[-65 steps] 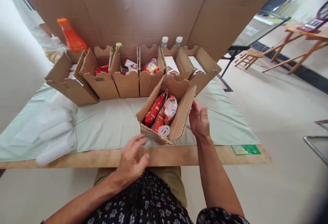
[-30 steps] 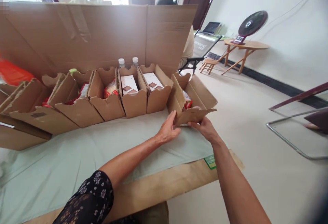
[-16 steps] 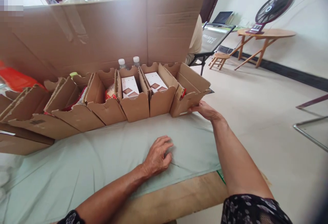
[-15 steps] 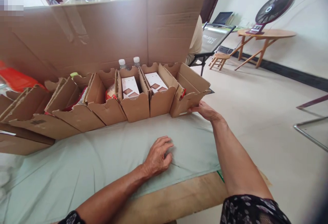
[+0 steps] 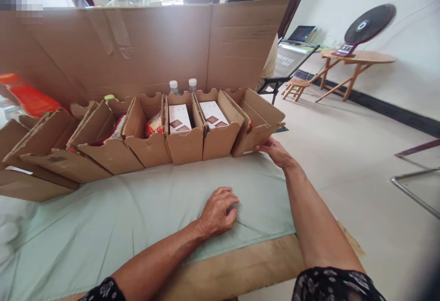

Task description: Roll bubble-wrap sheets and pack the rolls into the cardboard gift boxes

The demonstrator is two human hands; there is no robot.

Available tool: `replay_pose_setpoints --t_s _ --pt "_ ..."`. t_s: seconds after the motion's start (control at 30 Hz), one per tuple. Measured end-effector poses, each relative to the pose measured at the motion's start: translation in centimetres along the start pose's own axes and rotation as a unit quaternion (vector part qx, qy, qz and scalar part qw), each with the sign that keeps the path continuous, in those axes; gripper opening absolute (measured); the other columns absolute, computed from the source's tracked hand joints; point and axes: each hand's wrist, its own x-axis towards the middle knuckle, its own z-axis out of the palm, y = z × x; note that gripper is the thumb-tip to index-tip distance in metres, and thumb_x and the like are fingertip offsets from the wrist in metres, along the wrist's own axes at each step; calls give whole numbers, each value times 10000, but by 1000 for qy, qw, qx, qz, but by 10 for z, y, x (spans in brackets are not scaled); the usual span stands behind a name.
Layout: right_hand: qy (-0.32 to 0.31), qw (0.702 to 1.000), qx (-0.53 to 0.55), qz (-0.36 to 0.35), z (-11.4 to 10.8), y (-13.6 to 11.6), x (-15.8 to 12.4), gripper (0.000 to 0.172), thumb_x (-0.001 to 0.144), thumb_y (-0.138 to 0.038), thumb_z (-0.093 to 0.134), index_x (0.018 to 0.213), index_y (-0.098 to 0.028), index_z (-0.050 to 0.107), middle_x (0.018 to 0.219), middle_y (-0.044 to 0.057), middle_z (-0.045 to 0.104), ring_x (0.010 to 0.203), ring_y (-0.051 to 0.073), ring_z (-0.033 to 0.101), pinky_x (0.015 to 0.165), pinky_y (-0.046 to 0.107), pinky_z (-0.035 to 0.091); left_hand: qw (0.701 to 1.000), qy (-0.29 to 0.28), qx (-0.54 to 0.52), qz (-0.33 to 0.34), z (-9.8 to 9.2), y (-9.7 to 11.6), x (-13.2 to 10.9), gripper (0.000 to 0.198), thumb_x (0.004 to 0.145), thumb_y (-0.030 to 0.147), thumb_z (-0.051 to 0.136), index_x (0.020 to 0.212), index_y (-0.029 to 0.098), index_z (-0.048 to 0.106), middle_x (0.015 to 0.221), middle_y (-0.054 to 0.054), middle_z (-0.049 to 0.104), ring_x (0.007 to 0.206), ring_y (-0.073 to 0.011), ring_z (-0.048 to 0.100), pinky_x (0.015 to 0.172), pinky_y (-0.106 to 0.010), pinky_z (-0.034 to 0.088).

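A row of cardboard boxes with open tops runs along the table. At its right end stands a cardboard box (image 5: pixel 249 142), its lower right front corner gripped by my right hand (image 5: pixel 277 152). The thumb lies along the front; the other fingers are mostly hidden at the side. My left hand (image 5: pixel 220 211) rests on the pale green cloth (image 5: pixel 154 214), fingers loosely bent and apart, holding nothing. Two boxes left of the gripped one contain white cartons (image 5: pixel 179 118) with brown diamond shapes. Another holds a red-and-clear packet (image 5: pixel 154 125).
A large cardboard sheet (image 5: pixel 165 48) rises behind the row. Two white-capped bottles (image 5: pixel 173 86) and an orange-red bottle (image 5: pixel 32 97) stand there too. To the right are a folding chair (image 5: pixel 292 62), a stool (image 5: pixel 296 85) and a fan (image 5: pixel 367 25) on a wooden table (image 5: pixel 374 57).
The view has shifted slightly, so the boxes and background appear farther right. My right hand stays at the end box, and my left hand still rests on the cloth.
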Motion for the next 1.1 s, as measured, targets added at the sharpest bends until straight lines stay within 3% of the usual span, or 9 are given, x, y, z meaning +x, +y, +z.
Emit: replay_pose_setpoints --t_s 0.27,0.4,0.53,0.6,0.63,0.7,0.8,0.97,1.1 --pt "26 999 -35 9 13 3 -1 539 572 -379 853 1059 -223 681 1170 73 757 1178 331 643 1092 525 465 999 -16 -21 -19 0 1 1 295 762 107 579 1007 198 718 978 -89 779 1050 -274 701 1072 -525 527" --pt "38 998 -54 22 11 -6 -6 565 562 -372 847 1080 -215 685 1118 84 761 1070 320 686 1006 529 531 999 -7 -21 -25 0 2 2 292 752 105 579 987 199 724 962 -87 778 1040 -276 702 1065 -515 536" --pt "249 960 -125 -25 23 -35 -35 400 701 -404 759 1044 -206 700 921 79 744 866 290 710 886 517 581 999 -16 -20 -41 -1 3 3 285 749 110 590 976 210 728 942 -77 772 1053 -274 698 1061 -506 537" --pt "300 935 -163 -91 43 -60 -55 301 819 -424 671 1037 -222 716 863 73 733 812 268 706 844 464 591 999 -23 -19 -45 0 1 2 270 753 119 601 973 205 731 943 -82 769 1066 -279 693 1056 -509 537" --pt "272 936 -185 -125 57 -75 -62 291 866 -423 632 1066 -232 723 872 75 736 800 257 702 829 437 587 998 -25 -20 -47 0 0 2 265 753 123 606 973 203 732 945 -84 769 1081 -284 689 1052 -514 538" --pt "156 942 -248 -166 90 -101 -69 387 905 -389 597 1253 -246 690 883 60 743 750 232 682 809 397 565 998 -11 -27 -47 1 -1 1 260 746 123 618 965 204 733 951 -85 769 1103 -294 684 1031 -514 548" --pt "38 917 -363 -164 131 -127 -54 554 881 -295 601 1434 -265 587 838 24 744 748 233 676 812 365 520 998 34 -39 -42 1 -3 2 245 753 113 613 955 193 727 1002 -103 763 1094 -292 683 991 -497 569" --pt "64 868 -463 -169 148 -131 -34 266 883 -236 533 1020 -251 761 796 63 764 793 267 698 747 338 484 986 146 -38 -73 -8 6 6 344 744 80 593 1057 177 695 1205 -148 684 1156 -299 637 1007 -518 555" --pt "77 875 -442 -183 138 -128 -83 251 888 -256 514 976 -253 749 829 55 784 750 258 708 696 342 486 963 213 -67 -151 -33 29 -5 435 763 68 559 1170 194 644 1243 -133 624 1169 -293 602 880 -442 599"
